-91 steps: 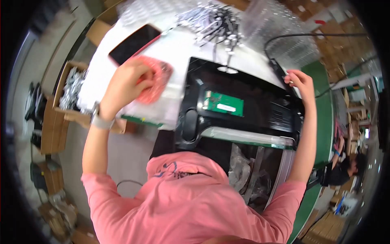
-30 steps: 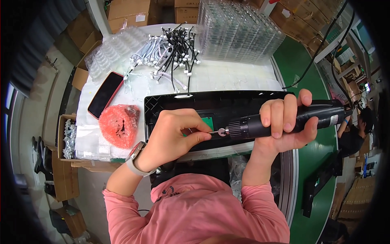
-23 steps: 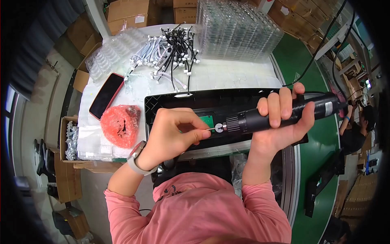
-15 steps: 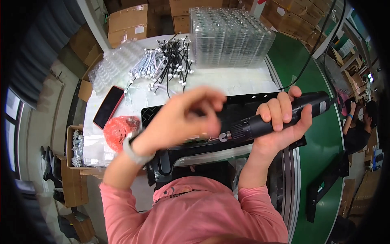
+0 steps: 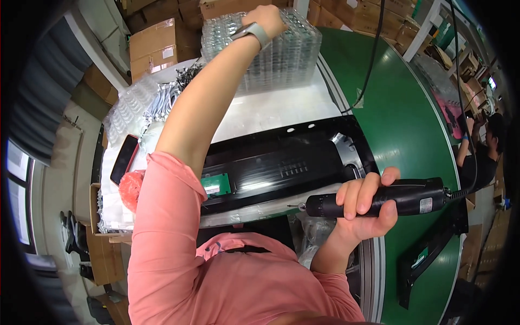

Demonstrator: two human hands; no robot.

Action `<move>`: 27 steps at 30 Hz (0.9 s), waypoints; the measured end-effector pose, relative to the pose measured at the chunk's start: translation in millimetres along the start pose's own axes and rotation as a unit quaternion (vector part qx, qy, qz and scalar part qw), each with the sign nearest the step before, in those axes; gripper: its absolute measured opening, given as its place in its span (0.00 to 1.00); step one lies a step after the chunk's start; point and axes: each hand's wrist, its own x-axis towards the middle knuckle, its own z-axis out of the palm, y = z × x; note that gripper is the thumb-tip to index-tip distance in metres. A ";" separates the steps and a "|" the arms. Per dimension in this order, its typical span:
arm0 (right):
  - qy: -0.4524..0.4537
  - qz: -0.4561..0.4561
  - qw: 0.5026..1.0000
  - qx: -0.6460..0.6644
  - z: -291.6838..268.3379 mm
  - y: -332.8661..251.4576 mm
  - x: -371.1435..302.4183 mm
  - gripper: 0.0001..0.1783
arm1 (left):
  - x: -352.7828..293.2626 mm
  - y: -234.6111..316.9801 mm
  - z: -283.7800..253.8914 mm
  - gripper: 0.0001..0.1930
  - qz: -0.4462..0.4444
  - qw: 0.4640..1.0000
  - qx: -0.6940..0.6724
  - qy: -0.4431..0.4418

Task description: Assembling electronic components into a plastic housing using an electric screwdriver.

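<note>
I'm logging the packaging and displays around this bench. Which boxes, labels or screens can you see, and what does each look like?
Cardboard boxes: behind the table, brown, with pale labels.
Phone: table's left edge, flat dark screen, red rim.
Label: on the black electric screwdriver in the right hand, small, pale.
Clear trays: stacked at the back, under the left hand.
</note>
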 end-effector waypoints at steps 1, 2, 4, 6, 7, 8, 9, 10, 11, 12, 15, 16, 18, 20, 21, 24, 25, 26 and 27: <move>0.009 0.001 1.000 0.002 -3.9 -3.0 -0.8 0.21 | -0.7 8.7 -9.4 0.14 -0.018 1.000 0.001 -0.021; 0.019 0.001 1.000 0.003 -7.3 -5.8 -1.6 0.21 | -2.4 14.1 -11.2 0.14 -0.036 0.998 0.002 -0.042; 0.026 0.006 1.000 0.008 -12.1 -12.8 -5.1 0.21 | -4.9 -1.4 -2.8 0.14 0.006 0.999 -0.028 -0.026; 0.026 0.019 0.999 0.016 -15.4 -16.5 -8.2 0.21 | 2.6 -20.8 10.4 0.16 0.089 0.992 -0.091 0.016; 0.027 0.024 0.999 0.018 -16.6 -18.4 -9.9 0.21 | 12.3 -21.3 17.8 0.16 0.088 0.992 -0.090 0.013; 0.030 0.026 0.999 0.018 -17.7 -20.1 -12.1 0.21 | 25.3 -23.0 26.1 0.16 0.045 0.997 -0.061 0.001; 0.032 0.026 0.999 0.017 -18.5 -21.3 -14.2 0.21 | 36.5 -26.2 34.1 0.16 0.001 0.999 -0.033 -0.012; 0.037 0.024 0.999 0.014 -20.1 -23.7 -16.4 0.21 | 38.2 -22.0 37.7 0.16 -0.039 0.999 -0.004 -0.026; 0.041 0.023 0.999 0.012 -21.0 -25.8 -18.6 0.21 | 36.5 -21.8 41.6 0.16 -0.039 0.999 -0.005 -0.029; 0.043 0.025 0.999 0.011 -21.1 -27.2 -20.6 0.21 | 34.8 -24.5 43.5 0.16 -0.050 0.998 -0.038 -0.009; 0.059 0.025 0.998 0.005 -19.5 -28.3 -22.5 0.21 | 24.6 -20.4 39.4 0.16 -0.073 0.991 -0.109 0.029; 0.061 0.027 0.998 0.002 -18.8 -28.6 -23.0 0.21 | 20.6 -17.6 39.8 0.15 -0.056 0.989 -0.126 0.048; 0.062 0.028 0.998 0.010 -15.5 -28.6 -24.9 0.21 | 11.2 -15.0 40.6 0.15 -0.027 0.983 -0.159 0.086; 0.064 0.036 0.997 0.015 -10.6 -27.1 -27.5 0.21 | 12.2 -19.1 45.0 0.14 -0.051 0.981 -0.155 0.105; 0.057 0.036 0.998 0.013 -8.3 -26.3 -28.1 0.21 | 14.4 -23.1 47.1 0.14 -0.073 0.978 -0.150 0.126; 0.047 0.044 0.998 0.009 -3.1 -23.4 -26.6 0.21 | 3.2 -29.6 37.4 0.12 -0.037 0.976 -0.161 0.142; 0.042 0.044 0.998 0.010 -0.9 -21.5 -25.7 0.20 | -7.0 -28.9 22.1 0.12 0.025 0.974 -0.177 0.139; 0.036 0.046 0.998 0.012 1.7 -18.7 -24.4 0.20 | -19.4 -31.6 5.0 0.11 0.084 0.968 -0.192 0.138; 0.031 0.047 0.998 0.015 4.9 -16.1 -24.2 0.20 | -39.4 -30.8 -19.0 0.11 0.077 0.970 -0.189 0.135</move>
